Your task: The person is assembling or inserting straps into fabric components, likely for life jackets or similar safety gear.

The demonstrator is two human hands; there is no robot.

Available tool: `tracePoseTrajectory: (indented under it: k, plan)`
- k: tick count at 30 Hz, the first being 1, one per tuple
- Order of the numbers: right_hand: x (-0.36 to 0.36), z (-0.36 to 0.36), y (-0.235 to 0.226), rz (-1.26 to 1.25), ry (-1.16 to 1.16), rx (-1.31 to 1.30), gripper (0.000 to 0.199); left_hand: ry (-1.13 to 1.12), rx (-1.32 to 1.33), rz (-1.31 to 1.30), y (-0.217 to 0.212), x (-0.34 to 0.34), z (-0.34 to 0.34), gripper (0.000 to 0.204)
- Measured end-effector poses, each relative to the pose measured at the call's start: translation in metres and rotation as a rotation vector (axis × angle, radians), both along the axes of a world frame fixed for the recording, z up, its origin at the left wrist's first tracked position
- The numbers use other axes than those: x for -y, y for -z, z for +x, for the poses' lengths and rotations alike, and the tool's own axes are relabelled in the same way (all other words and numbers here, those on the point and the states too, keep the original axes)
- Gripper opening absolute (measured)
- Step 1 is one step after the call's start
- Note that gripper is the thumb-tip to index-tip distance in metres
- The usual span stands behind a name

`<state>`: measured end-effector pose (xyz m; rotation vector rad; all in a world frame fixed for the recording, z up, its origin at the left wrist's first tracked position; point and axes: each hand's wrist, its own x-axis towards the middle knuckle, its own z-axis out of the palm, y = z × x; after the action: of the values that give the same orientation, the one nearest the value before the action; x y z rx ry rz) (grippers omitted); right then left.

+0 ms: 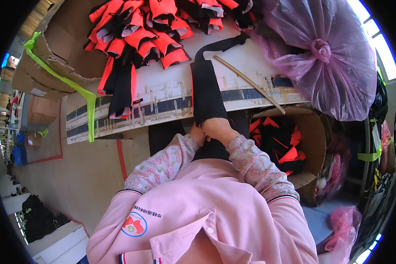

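Note:
A black fabric sleeve (208, 92) with a thin orange edge lies over the table's near edge, and a black strap (224, 43) runs from its far end. At its near end my right hand (219, 129) is closed on the cloth. My left hand (197, 133) meets it there, fingers bent in at the same end and partly hidden behind the right. To the left, a black and orange fabric piece (122, 90) hangs toward the table edge. A wooden stick (250, 83) lies at an angle to the right of the sleeve.
Several orange and black pieces (138, 33) are heaped at the back of the white table (163, 99). A tied purple plastic bag (334, 66) stands at the right. Below it, a cardboard box (314, 132) holds similar pieces. A torn carton (53, 48) with a lime-green strip (59, 75) stands left.

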<state>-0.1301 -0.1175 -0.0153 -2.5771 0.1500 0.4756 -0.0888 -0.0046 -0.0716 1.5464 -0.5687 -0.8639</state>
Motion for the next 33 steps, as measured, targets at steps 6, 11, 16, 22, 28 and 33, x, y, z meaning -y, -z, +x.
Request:
tracePoseTrajectory:
  k: [6,11,16,22,28,33]
  plan:
    - [0.026,-0.040,-0.075,0.996,0.279,0.183,0.022,-0.243,-0.580,-0.221,-0.020,0.012,-0.012,0.023]
    - [0.055,-0.042,-0.081,0.147,0.263,0.717,0.047,-0.162,-0.665,-0.239,-0.035,0.012,-0.007,0.021]
    - [0.023,-0.014,-0.037,-0.002,0.014,0.730,0.048,-0.184,-0.639,-0.257,0.002,0.016,-0.002,0.032]
    - [0.006,-0.016,-0.011,0.217,0.093,0.756,0.031,-0.222,0.359,-0.002,0.031,0.022,-0.020,0.035]
    - [0.012,-0.018,-0.014,0.273,0.069,0.713,0.033,-0.031,-0.687,-0.212,-0.032,-0.011,-0.001,0.027]
    - [0.007,-0.019,-0.030,0.248,0.043,0.692,0.035,-0.046,-1.024,-0.167,-0.074,-0.026,0.031,0.042]
